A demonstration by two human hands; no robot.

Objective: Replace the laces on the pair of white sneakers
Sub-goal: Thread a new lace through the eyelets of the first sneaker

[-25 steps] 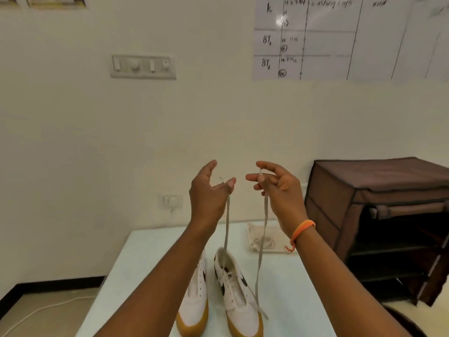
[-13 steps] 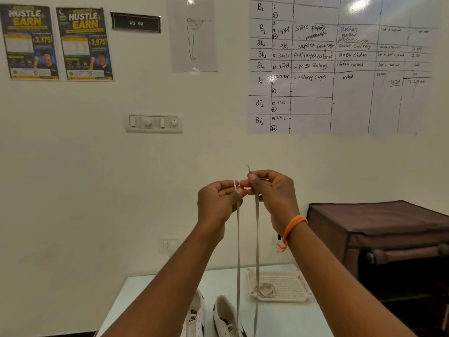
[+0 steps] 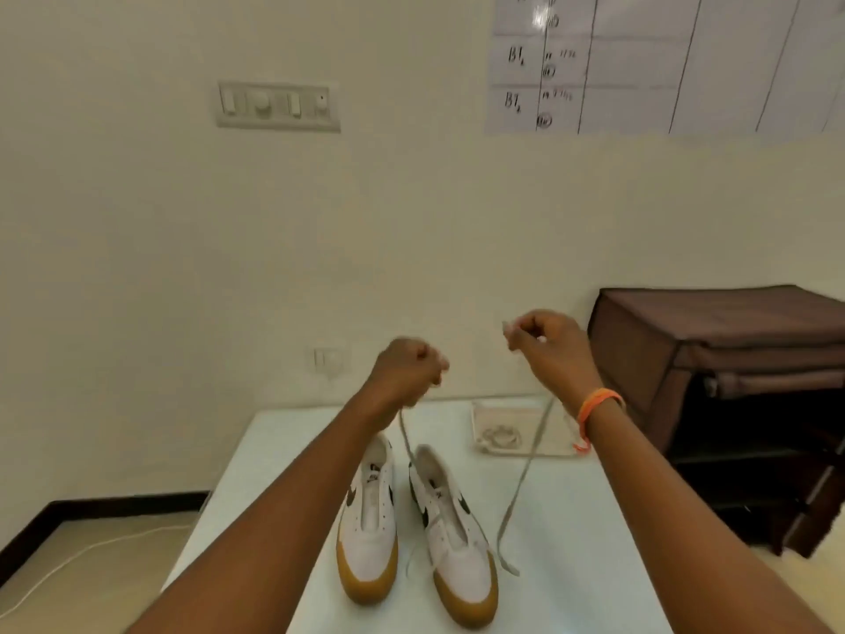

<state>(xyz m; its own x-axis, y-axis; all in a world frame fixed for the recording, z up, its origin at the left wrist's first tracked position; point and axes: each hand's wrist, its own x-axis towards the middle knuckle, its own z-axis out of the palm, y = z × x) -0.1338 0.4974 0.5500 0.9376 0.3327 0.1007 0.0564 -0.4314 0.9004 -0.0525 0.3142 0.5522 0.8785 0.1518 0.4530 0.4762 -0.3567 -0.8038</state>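
Two white sneakers with gum soles stand side by side on the pale table [image 3: 283, 459], toes toward me. The left sneaker [image 3: 368, 523] shows bare eyelets. The right sneaker [image 3: 457, 542] has a grey lace [image 3: 521, 482] threaded through it near the toe. My left hand [image 3: 407, 370] grips one end of that lace above the shoes. My right hand [image 3: 546, 347], with an orange band at the wrist, pinches the other end higher and to the right. Both strands run slack down to the right sneaker.
A shallow white tray [image 3: 553, 443] holding a coiled lace [image 3: 500, 436] sits at the table's far right. A brown fabric shoe rack [image 3: 731, 372] stands right of the table. The wall carries a switch panel [image 3: 278, 105] and a whiteboard [image 3: 663, 61].
My hands came down and moved apart, spreading the two lace ends that they held close together high up. The view tilted down, bringing the sneakers fully into sight.
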